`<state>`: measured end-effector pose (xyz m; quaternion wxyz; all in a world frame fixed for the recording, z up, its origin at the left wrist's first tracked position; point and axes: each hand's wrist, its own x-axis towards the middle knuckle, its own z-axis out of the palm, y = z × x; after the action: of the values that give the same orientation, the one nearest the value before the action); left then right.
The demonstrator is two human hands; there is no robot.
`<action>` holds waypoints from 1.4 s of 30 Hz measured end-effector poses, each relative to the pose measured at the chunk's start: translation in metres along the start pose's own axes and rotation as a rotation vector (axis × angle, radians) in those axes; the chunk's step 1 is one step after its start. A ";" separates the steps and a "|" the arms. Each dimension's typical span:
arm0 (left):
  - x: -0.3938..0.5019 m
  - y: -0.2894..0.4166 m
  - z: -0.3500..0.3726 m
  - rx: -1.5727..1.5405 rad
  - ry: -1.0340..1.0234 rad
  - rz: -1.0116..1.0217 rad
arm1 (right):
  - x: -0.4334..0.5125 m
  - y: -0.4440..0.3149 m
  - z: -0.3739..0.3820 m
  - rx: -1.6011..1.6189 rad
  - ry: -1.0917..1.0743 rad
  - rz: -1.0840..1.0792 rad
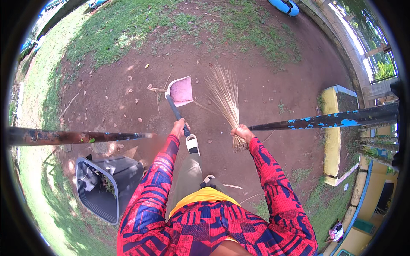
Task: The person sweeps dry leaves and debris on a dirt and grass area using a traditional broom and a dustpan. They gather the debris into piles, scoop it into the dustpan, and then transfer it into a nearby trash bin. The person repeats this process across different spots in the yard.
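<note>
My left hand [179, 127] grips the dark handle of a pink dustpan [181, 92], whose pan reaches out ahead of me over the bare soil. In my right hand [243, 133] is a broom of thin stiff bristles [225, 92], held near its bound end with the bristles fanned away from me. Twigs [157, 90] lie beside and partly behind the dustpan. Whether the pan or the bristle tips touch the ground I cannot tell.
A dark plastic bin [128, 171] with leaves and rubbish inside is at my left. Painted metal poles [80, 137] come in from both sides. A yellow-edged planter [331, 137] stands right. Dry leaves [140, 119] dot the soil. A person [336, 231] is far off at lower right.
</note>
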<state>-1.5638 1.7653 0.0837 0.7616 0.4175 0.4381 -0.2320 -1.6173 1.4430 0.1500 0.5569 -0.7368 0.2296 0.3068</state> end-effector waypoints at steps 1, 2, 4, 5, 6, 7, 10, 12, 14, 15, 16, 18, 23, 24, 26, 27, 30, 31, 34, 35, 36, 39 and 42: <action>0.013 0.020 0.010 -0.008 -0.019 -0.021 | 0.011 -0.003 -0.003 0.082 -0.038 0.023; 0.024 0.039 0.019 -0.023 -0.036 -0.047 | 0.024 -0.009 -0.002 0.175 0.032 0.051; 0.039 0.082 0.041 -0.065 -0.042 -0.102 | 0.044 -0.027 -0.006 0.403 0.099 0.071; 0.042 0.095 0.053 0.115 -0.037 -0.008 | 0.053 -0.038 -0.010 0.500 0.058 0.056; 0.043 0.109 0.061 0.286 -0.096 0.011 | 0.061 -0.050 -0.015 0.595 0.015 0.040; 0.045 0.123 0.069 0.446 -0.147 0.040 | 0.072 -0.065 -0.021 0.658 0.029 0.071; 0.081 0.160 0.110 0.354 -0.323 -0.019 | 0.104 -0.112 -0.054 0.847 -0.052 0.077; 0.120 0.181 0.142 0.270 -0.361 -0.092 | 0.132 -0.144 -0.078 0.933 -0.070 0.109; 0.160 0.216 0.186 0.285 -0.223 -0.214 | 0.160 -0.173 -0.099 1.021 -0.103 0.097; 0.173 0.232 0.204 0.183 -0.259 -0.198 | 0.175 -0.188 -0.110 1.030 -0.082 0.111; 0.183 0.247 0.222 0.081 -0.294 -0.183 | 0.189 -0.201 -0.118 1.082 -0.102 0.030; 0.193 0.270 0.257 0.109 -0.225 -0.236 | 0.222 -0.232 -0.124 1.082 -0.039 0.056; 0.234 0.326 0.383 0.473 -0.128 -0.149 | 0.321 -0.335 -0.183 1.123 -0.131 0.138; 0.245 0.338 0.410 0.530 -0.102 -0.131 | 0.338 -0.356 -0.194 1.078 -0.153 0.171; 0.265 0.366 0.446 0.569 -0.167 -0.056 | 0.371 -0.399 -0.209 0.963 -0.157 0.068; 0.275 0.381 0.461 0.560 -0.179 -0.044 | 0.392 -0.424 -0.218 0.883 -0.141 0.000; 0.316 0.431 0.510 0.418 -0.233 -0.047 | 0.459 -0.499 -0.247 0.867 -0.167 -0.006; 0.333 0.453 0.526 0.324 -0.265 -0.102 | 0.486 -0.526 -0.257 0.854 -0.182 -0.028; 0.395 0.522 0.571 0.272 -0.291 -0.124 | 0.564 -0.589 -0.279 0.841 -0.244 -0.014; 0.418 0.554 0.592 0.221 -0.345 -0.095 | 0.596 -0.617 -0.289 0.791 -0.232 -0.063; 0.439 0.578 0.613 0.306 -0.265 -0.033 | 0.624 -0.641 -0.297 0.827 -0.257 -0.060; 0.497 0.648 0.664 0.225 -0.298 -0.097 | 0.688 -0.696 -0.315 0.781 -0.250 -0.082; 0.547 0.707 0.719 0.066 -0.371 -0.180 | 0.739 -0.753 -0.342 0.720 -0.267 -0.130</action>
<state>-0.4369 1.5536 0.1114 0.7913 0.3513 0.3181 -0.3862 -0.5165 1.3230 0.2042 0.8231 -0.4610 0.2009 0.2640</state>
